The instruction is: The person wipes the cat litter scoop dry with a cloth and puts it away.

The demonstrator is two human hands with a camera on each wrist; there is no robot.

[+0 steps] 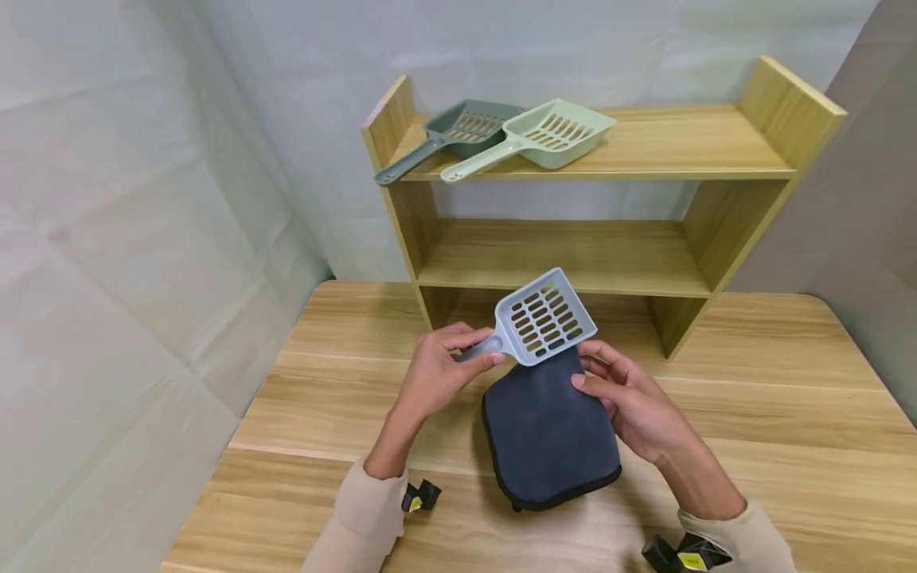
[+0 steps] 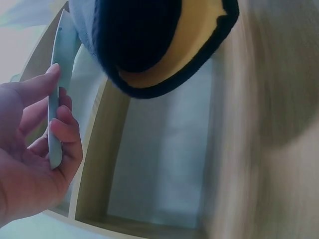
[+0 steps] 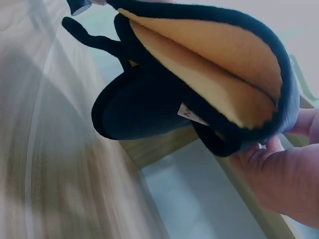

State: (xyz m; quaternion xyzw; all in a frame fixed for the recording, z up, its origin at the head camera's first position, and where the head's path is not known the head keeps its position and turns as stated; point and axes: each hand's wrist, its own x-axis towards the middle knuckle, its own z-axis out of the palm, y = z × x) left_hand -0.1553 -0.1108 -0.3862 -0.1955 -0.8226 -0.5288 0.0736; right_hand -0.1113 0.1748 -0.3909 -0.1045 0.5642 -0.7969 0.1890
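My left hand point(image 1: 438, 368) grips the handle of a grey-blue slotted litter scoop point(image 1: 504, 330), thumb on one side and fingers on the other. The scoop's blade points up and to the right, its lower edge overlapping the top of a navy fabric mitt point(image 1: 548, 434) in the head view. My right hand point(image 1: 634, 398) pinches that mitt by its upper right edge, thumb on top. In the right wrist view the mitt point(image 3: 144, 107) gapes, showing a yellow lining, black edging, a white label and a strap. The right fingers are partly hidden behind it.
A wooden shelf unit point(image 1: 573, 274) stands at the back of the wooden table point(image 1: 315, 390). On its top board lie a dark grey-green scoop point(image 1: 453, 131) and a pale green scoop point(image 1: 530, 143), handles jutting past the front edge. A pale cloth wall point(image 1: 129, 239) borders the left.
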